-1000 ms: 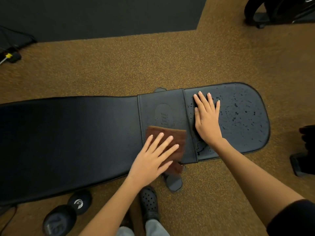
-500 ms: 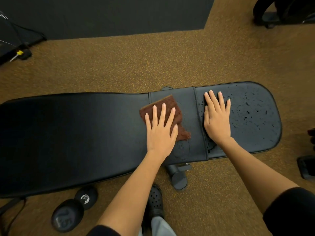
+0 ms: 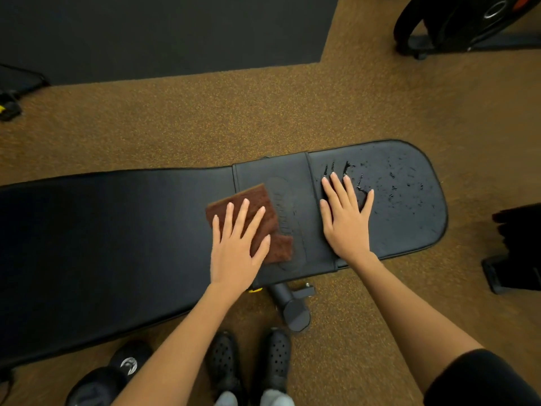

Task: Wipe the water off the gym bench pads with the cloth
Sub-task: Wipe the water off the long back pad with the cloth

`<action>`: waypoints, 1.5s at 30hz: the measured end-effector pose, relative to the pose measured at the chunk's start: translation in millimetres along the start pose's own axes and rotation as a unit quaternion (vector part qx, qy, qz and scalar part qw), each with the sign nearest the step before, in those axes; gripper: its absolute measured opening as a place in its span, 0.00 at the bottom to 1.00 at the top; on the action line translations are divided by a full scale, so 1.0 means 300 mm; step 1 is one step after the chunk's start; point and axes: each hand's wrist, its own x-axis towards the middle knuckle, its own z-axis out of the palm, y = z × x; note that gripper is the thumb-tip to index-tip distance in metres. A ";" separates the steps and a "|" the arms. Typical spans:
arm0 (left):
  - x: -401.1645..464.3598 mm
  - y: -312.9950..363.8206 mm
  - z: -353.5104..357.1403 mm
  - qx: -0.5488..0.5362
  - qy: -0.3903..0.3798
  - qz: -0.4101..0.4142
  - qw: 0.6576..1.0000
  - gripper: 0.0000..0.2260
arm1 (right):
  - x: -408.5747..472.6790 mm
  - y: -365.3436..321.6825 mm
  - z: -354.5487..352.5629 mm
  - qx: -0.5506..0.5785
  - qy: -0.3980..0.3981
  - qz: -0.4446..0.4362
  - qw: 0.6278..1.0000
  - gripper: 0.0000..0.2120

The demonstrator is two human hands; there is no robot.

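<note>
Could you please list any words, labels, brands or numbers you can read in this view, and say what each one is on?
No text can be read with certainty.
Middle bench pad: embossed lettering inside an oval, too faint and partly covered by the cloth to read.
Dumbbell: a white logo mark, no legible letters.
Weight plate: no readable marking.

The bench [image 3: 117, 244] pads look like smooth black vinyl with a dull sheen, and the short pad [image 3: 404, 200] is beaded with glossy water drops. The cloth [image 3: 248, 209] is brown, matt and coarsely fibrous. The floor [image 3: 205, 121] is rough, speckled rubber, and the shoes [image 3: 251, 361] are matt black perforated plastic.
</note>
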 end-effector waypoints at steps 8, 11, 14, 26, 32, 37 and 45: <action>0.010 0.247 0.068 0.030 -0.011 0.097 0.995 0.24 | -0.015 0.069 -0.015 -0.058 -0.013 -0.075 0.995 0.25; -0.007 0.237 0.082 0.047 -0.018 0.169 0.984 0.23 | -0.017 0.086 -0.012 -0.052 -0.011 -0.088 0.995 0.25; -0.001 0.166 0.071 0.042 0.002 0.151 0.988 0.23 | -0.012 0.088 -0.011 -0.035 -0.014 -0.094 0.995 0.25; -0.035 0.341 0.114 0.028 0.023 -0.006 0.999 0.23 | -0.023 0.091 -0.013 -0.012 -0.019 -0.107 0.994 0.24; -0.095 0.224 0.083 0.011 0.005 0.013 1.000 0.22 | -0.021 0.098 -0.013 -0.001 -0.033 -0.110 0.993 0.24; 0.025 0.226 0.058 -0.006 0.043 -0.116 0.992 0.23 | -0.021 0.090 -0.019 0.000 -0.038 -0.106 0.994 0.24; 0.100 0.340 0.080 0.007 0.020 -0.008 1.000 0.24 | -0.021 0.093 -0.017 -0.006 -0.041 -0.117 0.992 0.24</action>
